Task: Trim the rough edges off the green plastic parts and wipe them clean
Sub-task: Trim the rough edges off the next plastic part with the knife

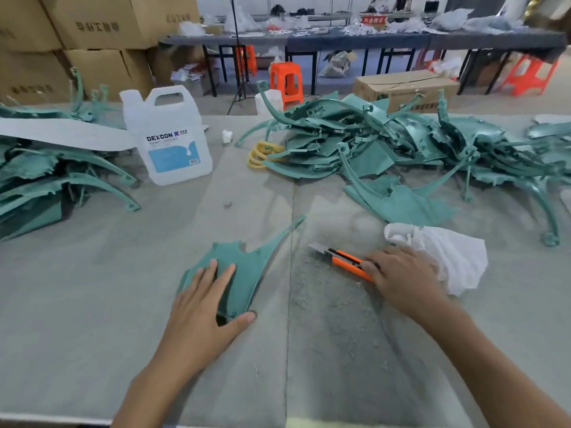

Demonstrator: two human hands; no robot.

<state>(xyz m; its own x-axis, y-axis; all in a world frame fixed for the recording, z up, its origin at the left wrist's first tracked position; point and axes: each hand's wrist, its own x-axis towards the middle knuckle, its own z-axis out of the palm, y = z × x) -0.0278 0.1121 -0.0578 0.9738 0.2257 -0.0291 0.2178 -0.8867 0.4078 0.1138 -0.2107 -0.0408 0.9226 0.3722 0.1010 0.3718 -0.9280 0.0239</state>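
A flat green plastic part [244, 267] with a long thin spike lies on the grey table [92, 304] in front of me. My left hand [204, 310] presses on it with straight fingers, and the thumb reaches its lower corner. To the right an orange utility knife [343, 259] lies on the table with its blade extended toward the left. My right hand [401, 273] covers the knife's rear end, fingers curled over the handle. A crumpled white cloth [451, 257] lies just behind that hand.
Piles of green parts sit at the left [46, 180] and across the back right [401, 143]. A white DEXCON jug [170, 137] stands at the back left, with a yellow coil [262, 152] beside the right pile. Shavings [333, 304] litter the table.
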